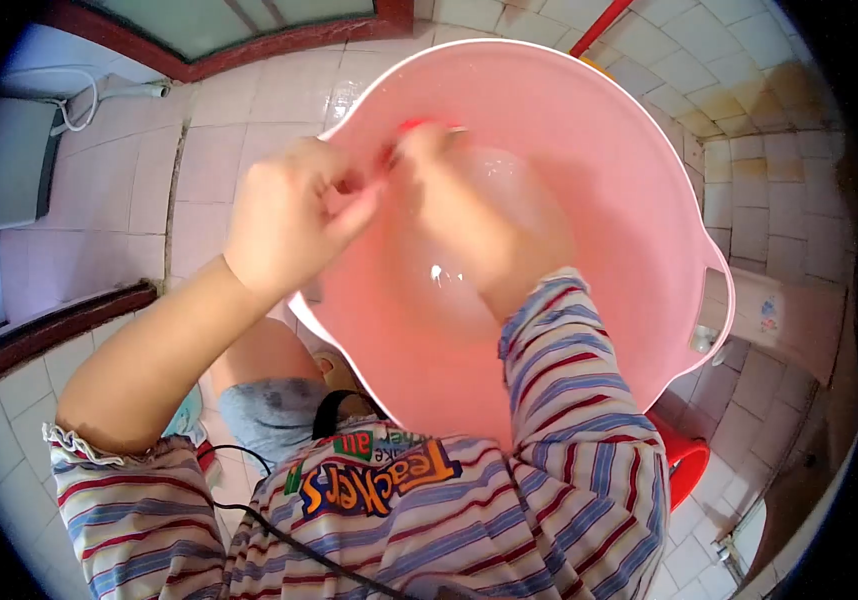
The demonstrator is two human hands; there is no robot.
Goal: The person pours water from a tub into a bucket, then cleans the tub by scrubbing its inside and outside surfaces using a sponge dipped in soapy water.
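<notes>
A large pink tub (609, 230) with a white rim takes up the middle of the view, and some water (479, 285) shows at its bottom. Over the tub's left side, my left hand (299, 205) has its fingers curled together around part of a small red item. My right hand (429, 160) is just beside it, inside the tub's outline, blurred, with its fingers closed at the red item (414, 127). The item's shape is too smeared to make out.
A red bucket (687, 470) stands at the tub's lower right. A red pole (599, 27) leans behind the tub. Dark red frames (279, 50) lie at the top left. A grey-white appliance (4, 165) with a hose is at far left.
</notes>
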